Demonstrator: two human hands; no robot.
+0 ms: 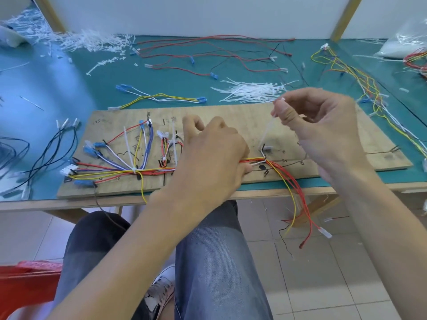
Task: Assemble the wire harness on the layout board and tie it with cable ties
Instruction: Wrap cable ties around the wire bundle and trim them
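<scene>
A wooden layout board [242,116] lies at the table's front edge. The wire harness [115,170] of red, yellow, white and purple wires runs along its lower part, with white ties standing up at the left. My left hand [212,153] presses down on the bundle near the board's middle, fingers closed around the wires. My right hand [321,125] is raised above the board and pinches the tail of a white cable tie [266,132], which runs down to the bundle at a branch point. Red and yellow wire ends [300,204] hang off the front edge.
A pile of loose white cable ties [251,91] lies behind the board. Spare red, black and yellow wires [208,54] are scattered over the green table. Cut tie scraps [92,40] sit at the back left. Another harness [360,77] lies at the right. My knees are under the table.
</scene>
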